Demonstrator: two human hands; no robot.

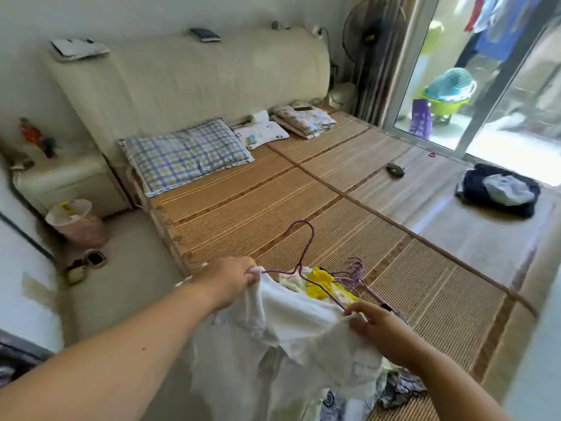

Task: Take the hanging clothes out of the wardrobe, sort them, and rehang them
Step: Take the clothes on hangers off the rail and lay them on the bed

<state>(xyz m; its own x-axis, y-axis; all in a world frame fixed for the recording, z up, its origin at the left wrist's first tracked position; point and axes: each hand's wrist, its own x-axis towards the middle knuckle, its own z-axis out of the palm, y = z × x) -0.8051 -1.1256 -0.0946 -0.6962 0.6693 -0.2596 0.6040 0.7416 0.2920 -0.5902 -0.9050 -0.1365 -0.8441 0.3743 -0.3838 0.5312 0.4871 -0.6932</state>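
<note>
two hands, one white garment

White garment between two hands

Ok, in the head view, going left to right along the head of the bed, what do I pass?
Bedside cabinet → blue checked pillow → small white pillow → folded floral bedding → standing fan.

I see a white garment stretched on a purple hanger, its hook pointing up and away. Just behind it, on the woven mat, lie a yellow garment and a bunch of purple hangers. A dark clothes pile sits well apart at far right.
</note>
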